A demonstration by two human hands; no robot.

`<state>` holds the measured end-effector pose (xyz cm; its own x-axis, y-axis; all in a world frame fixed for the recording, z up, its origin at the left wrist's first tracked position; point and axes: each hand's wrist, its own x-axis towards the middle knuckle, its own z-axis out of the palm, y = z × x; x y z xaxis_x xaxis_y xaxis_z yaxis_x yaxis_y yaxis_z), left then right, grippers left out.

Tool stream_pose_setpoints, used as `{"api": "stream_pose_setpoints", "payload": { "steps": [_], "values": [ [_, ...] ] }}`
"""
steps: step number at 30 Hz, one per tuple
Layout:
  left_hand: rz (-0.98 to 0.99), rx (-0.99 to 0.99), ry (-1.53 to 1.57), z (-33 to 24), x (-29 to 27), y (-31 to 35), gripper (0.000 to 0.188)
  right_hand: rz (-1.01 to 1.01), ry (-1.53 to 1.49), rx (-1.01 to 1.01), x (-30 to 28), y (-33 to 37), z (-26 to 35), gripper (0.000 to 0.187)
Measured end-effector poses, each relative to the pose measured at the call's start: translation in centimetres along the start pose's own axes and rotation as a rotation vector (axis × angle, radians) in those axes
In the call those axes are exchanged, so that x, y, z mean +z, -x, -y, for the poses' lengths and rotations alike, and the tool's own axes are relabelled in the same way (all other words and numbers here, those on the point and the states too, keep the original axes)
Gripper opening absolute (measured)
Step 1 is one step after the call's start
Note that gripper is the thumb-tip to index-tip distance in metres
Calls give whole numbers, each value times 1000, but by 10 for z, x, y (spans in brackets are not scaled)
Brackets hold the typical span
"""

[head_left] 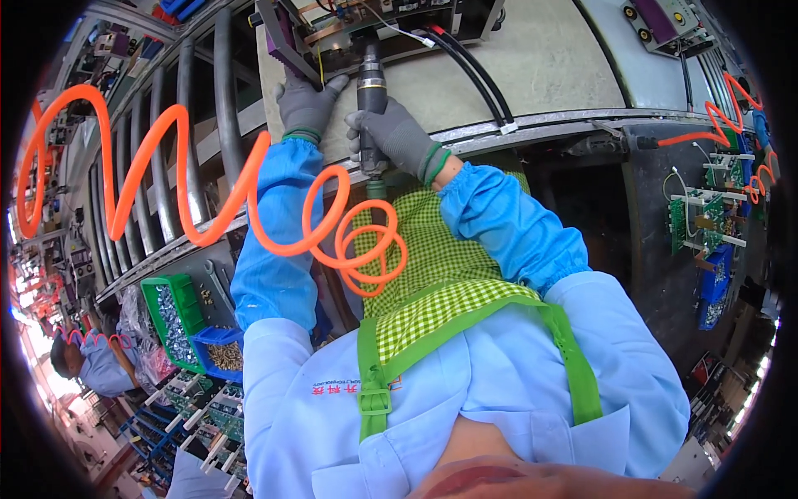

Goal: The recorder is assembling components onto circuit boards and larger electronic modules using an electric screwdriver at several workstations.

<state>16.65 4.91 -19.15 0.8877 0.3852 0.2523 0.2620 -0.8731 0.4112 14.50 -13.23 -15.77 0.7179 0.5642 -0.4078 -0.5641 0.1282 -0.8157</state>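
Right hand (pixel 397 137): gloved, closed around the body of the driver (pixel 371 91) — a firm full-hand grip.
Driver: upright between the two hands, tip down on the unit (pixel 349 33) just beyond the fingers; the tip itself is hidden.
Hose (pixel 249 200): orange coil, leaves the driver's lower end below the right hand and loops away past the left forearm.
Left hand (pixel 306 104): gloved, fingers spread flat, pressing on the bench (pixel 532 66) edge and touching the unit's purple part (pixel 283 37); it holds nothing.
Unit: open electrical assembly with copper parts, directly ahead of both hands; black cables (pixel 474 71) run from it past the right hand.
Bins (pixel 187 320): green and blue, holding small fasteners, well below the left elbow.
Boards (pixel 706 208): green circuit boards on a rack, far off to the right of the right hand.
Step in hand: judged to be driving a fastener into the unit, left hand steadying.
Next move calls for: keeping the driver square to the fastener, then a straight lift clear of the copper parts.
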Motion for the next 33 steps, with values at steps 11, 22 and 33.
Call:
{"api": "stream_pose_setpoints", "payload": {
  "steps": [11, 22, 33],
  "values": [
    [30, -42, 68, -6, -11, 4, 85, 36, 7, 11, -1, -1, -2, 19],
    [31, -27, 145, 3, -7, 2, 84, 44, -21, 9, 2, -1, -3, 16],
    [-57, 12, 139, -4, -7, 3, 81, 46, -7, 25, -2, -4, -1, 20]
  ]
}}
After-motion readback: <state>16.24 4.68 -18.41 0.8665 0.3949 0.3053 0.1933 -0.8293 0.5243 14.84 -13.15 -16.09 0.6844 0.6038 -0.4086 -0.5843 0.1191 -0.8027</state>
